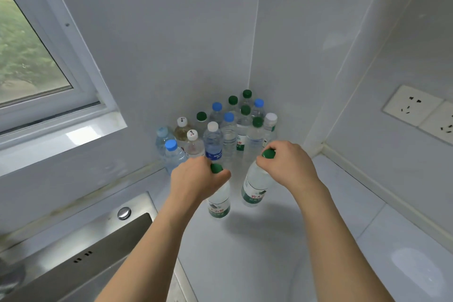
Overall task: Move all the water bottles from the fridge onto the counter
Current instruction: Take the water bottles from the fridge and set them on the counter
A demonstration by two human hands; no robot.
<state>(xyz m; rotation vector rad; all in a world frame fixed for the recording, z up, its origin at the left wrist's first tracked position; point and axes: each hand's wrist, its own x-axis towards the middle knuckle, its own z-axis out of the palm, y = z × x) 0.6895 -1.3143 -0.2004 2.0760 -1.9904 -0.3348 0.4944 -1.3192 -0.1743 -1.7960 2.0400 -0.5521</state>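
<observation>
**While I hold 2 bottles by the caps, the pack behind them is what could fall**

As I stand both bottles on the counter (306, 240), my left hand (196, 179) is curled round the green cap of the left bottle (219, 203) and my right hand (286, 167) pinches the cap of the right bottle (255, 186). Gripped so high, either could tip as I let go, I judge, and the right one leans a little. Bare counter lies near me and to my right; the sink (98, 240) drops away on my left. Just beyond, the cluster of bottles (228, 127) fills the wall corner, so a forward nudge could topple several.
</observation>
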